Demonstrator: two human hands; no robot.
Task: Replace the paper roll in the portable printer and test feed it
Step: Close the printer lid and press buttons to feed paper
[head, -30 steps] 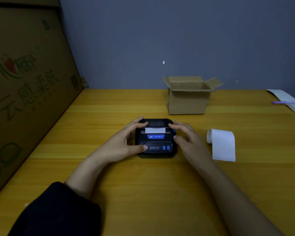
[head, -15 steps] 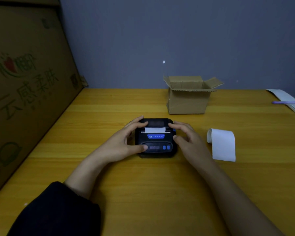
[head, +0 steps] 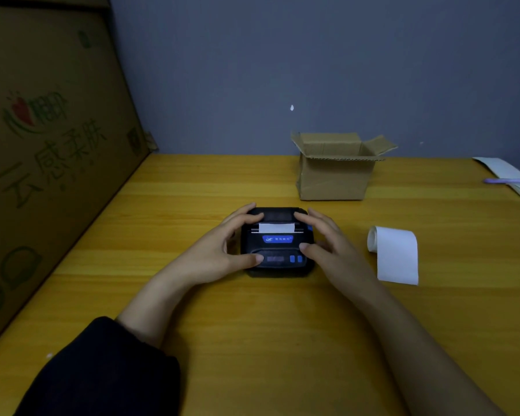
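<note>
A small black portable printer (head: 278, 244) lies flat on the yellow wooden table (head: 252, 340), its lid shut, with a short white paper strip (head: 276, 227) sticking out of its slot. My left hand (head: 219, 250) grips its left side, the thumb on the front panel and the fingers on the top edge. Against the printer's right side rests my right hand (head: 332, 250), fingers on the lid and thumb by the blue buttons (head: 296, 259). A partly unrolled white paper roll (head: 395, 253) lies on the table to the right, apart from both hands.
An open small cardboard box (head: 333, 175) stands behind the printer near the grey wall. A large printed carton (head: 42, 163) leans along the table's left edge. At the far right lie white paper (head: 511, 175) and a purple pen (head: 508, 181).
My right hand's fingers have shifted slightly farther onto the printer's lid. The printer, the paper strip and my left hand stay as they were.
</note>
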